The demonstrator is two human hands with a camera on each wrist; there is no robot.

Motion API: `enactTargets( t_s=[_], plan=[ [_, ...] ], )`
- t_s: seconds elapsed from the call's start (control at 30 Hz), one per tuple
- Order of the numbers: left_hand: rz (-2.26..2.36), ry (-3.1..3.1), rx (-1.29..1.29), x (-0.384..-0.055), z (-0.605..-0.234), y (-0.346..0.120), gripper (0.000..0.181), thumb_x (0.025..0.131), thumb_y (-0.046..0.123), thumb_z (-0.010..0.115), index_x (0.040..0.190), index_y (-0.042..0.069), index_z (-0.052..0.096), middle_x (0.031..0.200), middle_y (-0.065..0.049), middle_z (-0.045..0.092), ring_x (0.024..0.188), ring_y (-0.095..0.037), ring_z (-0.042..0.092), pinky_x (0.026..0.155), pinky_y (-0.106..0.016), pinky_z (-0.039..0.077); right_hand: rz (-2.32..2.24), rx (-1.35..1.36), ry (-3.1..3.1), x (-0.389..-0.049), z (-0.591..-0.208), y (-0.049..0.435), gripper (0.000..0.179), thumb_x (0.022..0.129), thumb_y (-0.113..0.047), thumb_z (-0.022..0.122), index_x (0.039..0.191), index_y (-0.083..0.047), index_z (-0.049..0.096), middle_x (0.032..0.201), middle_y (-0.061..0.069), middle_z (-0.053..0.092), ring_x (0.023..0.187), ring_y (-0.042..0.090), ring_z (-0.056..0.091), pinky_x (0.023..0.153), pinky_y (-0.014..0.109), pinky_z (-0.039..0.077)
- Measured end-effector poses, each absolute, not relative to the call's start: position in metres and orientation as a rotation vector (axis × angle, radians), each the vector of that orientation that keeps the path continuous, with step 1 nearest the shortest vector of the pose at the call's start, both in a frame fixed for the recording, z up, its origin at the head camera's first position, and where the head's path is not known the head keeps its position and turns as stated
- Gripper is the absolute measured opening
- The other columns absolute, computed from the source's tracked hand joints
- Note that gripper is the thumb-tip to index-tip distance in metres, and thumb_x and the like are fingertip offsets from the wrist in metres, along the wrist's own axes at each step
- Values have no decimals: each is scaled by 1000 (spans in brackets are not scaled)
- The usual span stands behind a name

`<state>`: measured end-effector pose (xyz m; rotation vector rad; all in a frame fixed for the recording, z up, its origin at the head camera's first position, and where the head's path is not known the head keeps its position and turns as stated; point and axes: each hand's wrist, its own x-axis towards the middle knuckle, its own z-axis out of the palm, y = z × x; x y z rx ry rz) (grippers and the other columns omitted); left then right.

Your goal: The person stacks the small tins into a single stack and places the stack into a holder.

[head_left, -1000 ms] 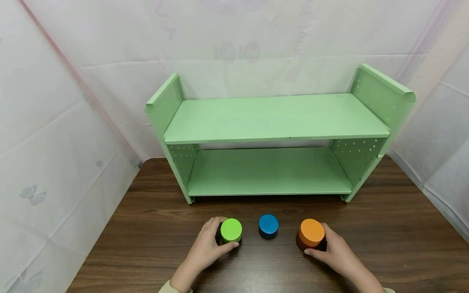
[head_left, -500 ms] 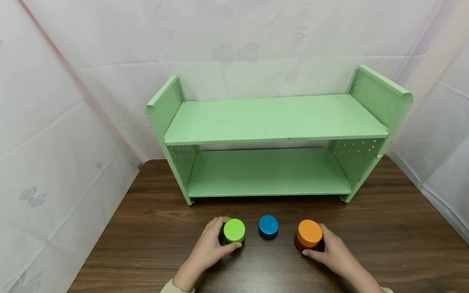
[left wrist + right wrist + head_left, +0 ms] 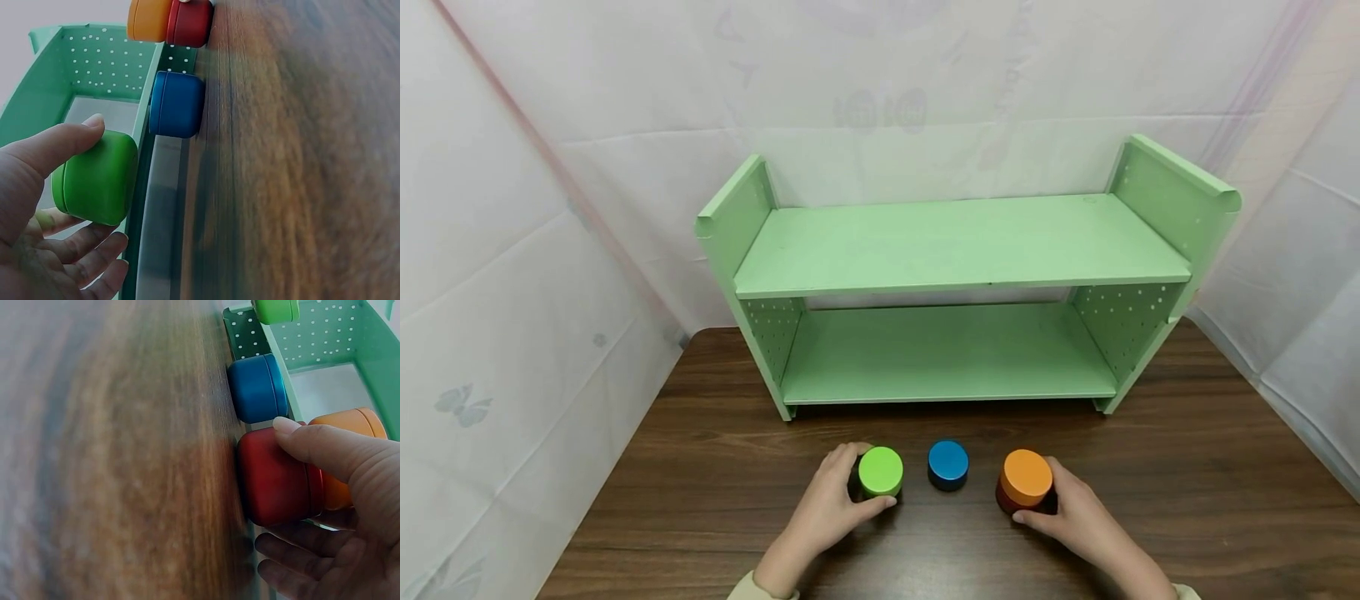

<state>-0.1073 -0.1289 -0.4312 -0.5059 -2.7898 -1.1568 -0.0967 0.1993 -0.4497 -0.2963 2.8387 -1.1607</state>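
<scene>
In the head view the orange canister mostly hides the red canister beneath it; right-hand fingertips hidden too. Top edge crops this stack in the left wrist view, the green canister in the right. Left hand grips green, thumb on its near side, fingers far; it appears raised off the table. Right hand grasps red likewise. Blue canister stands between, untouched.
</scene>
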Motion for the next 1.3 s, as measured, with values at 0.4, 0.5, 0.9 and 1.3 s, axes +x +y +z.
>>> enactTargets(
  t_s=[0.4, 0.5, 0.9, 1.3],
  plan=[
    [-1135, -2800, -509, -106, -429, -126, 59, 71, 34, 83, 117, 9, 56, 111, -5, 59, 107, -28, 54, 86, -50, 46, -1182, -297, 2814, -98, -449, 197, 72, 71, -32, 83, 124, 2, 49, 113, 12, 62, 106, 29, 60, 86, 46, 50],
    [-1128, -2795, -517, -107, -429, -125, 60, 71, 34, 83, 118, 9, 55, 110, -4, 59, 106, -27, 54, 86, -49, 47, -1178, -303, 2811, -99, -449, 196, 72, 71, -31, 83, 125, 3, 49, 114, 12, 61, 106, 29, 60, 86, 46, 50],
    [-1141, -2786, -543, -107, -425, -120, 59, 72, 34, 83, 118, 8, 55, 111, -4, 59, 105, -24, 55, 85, -48, 47, -1197, -334, 2786, -102, -448, 193, 71, 71, -30, 83, 125, 2, 49, 114, 11, 61, 105, 27, 60, 85, 44, 50],
    [-1158, -2787, -549, -108, -423, -115, 59, 72, 34, 83, 118, 10, 55, 111, -4, 59, 107, -26, 54, 86, -49, 47, -1197, -328, 2772, -104, -449, 189, 71, 71, -31, 83, 125, 1, 49, 116, 12, 61, 105, 28, 60, 86, 45, 50]
  ],
)
